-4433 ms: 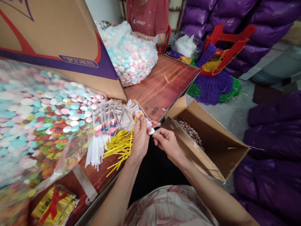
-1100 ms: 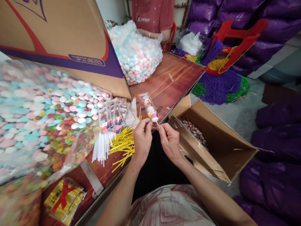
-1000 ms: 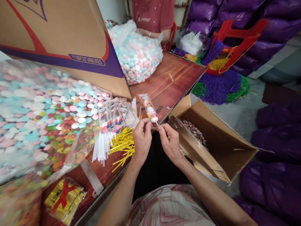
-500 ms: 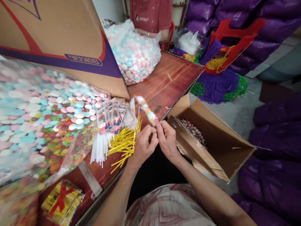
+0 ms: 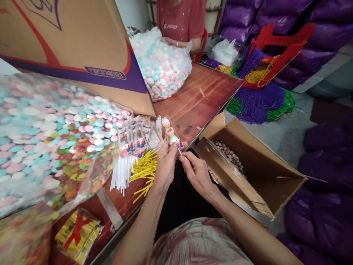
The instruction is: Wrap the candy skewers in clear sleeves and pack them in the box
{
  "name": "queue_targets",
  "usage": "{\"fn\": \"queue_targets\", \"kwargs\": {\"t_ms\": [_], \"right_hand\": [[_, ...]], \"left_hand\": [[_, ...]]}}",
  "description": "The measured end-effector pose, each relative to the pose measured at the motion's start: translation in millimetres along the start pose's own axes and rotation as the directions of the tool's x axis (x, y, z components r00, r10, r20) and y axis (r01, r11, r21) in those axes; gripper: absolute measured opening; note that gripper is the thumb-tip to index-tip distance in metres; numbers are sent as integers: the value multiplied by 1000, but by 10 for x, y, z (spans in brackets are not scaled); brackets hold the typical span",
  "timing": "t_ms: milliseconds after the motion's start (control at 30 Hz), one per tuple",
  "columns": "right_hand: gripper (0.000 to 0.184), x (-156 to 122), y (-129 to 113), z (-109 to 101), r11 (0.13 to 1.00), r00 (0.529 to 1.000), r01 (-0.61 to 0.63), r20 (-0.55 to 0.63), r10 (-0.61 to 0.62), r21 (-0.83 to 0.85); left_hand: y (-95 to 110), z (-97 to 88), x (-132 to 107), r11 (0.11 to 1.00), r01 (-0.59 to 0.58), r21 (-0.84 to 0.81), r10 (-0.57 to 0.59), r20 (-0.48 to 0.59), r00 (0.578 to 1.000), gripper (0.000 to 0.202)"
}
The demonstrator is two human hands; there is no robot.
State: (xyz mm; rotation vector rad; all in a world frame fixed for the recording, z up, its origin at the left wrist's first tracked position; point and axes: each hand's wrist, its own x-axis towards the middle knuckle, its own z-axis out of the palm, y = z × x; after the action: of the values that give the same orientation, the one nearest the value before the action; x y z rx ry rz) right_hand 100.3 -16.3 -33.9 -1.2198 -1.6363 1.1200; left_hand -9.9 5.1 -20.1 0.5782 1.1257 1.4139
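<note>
A candy skewer point(image 5: 170, 131) in a clear wrapper, with pastel candies in a row, points up and away from me. My left hand point(image 5: 165, 167) is closed around the lower part of it. Below, a short white stick point(image 5: 180, 151) shows, and the fingertips of my right hand point(image 5: 197, 173) pinch its end. Left of my hands lie gold twist ties point(image 5: 145, 165), loose white sticks point(image 5: 121, 176) and printed clear sleeves point(image 5: 138, 136).
A large bag of pastel and ring candies point(image 5: 41, 147) covers the table's left. Behind stand a tall carton point(image 5: 82, 44) and another candy bag point(image 5: 165, 66). An open box point(image 5: 259, 165) with wrapped pieces is at my right. A person in a red shirt point(image 5: 182, 22) sits opposite.
My left hand has moved slightly up onto the candy skewer, and its candies now stand more upright. My right hand has come apart from the left and pinches the stick. The view has shifted slightly.
</note>
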Motion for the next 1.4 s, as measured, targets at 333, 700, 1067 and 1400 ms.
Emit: {"fn": "queue_targets", "kwargs": {"t_ms": [333,700,1067,1400], "right_hand": [[32,-14,38,-51,931,989,-148,73,131,333],[52,126,-156,72,691,939,-323,126,320,647],[43,-64,-407,365,515,806,-578,541,239,633],[19,211,-221,174,866,915,303,375,-148,-398]], "left_hand": [[-98,-24,-120,995,41,86,-53,150,987,30],[-96,-25,-259,948,-202,248,190,70,979,23],[193,-413,-508,965,-30,-262,40,30,999,18],[496,-929,-568,956,-219,-193,174,-228,958,33]]}}
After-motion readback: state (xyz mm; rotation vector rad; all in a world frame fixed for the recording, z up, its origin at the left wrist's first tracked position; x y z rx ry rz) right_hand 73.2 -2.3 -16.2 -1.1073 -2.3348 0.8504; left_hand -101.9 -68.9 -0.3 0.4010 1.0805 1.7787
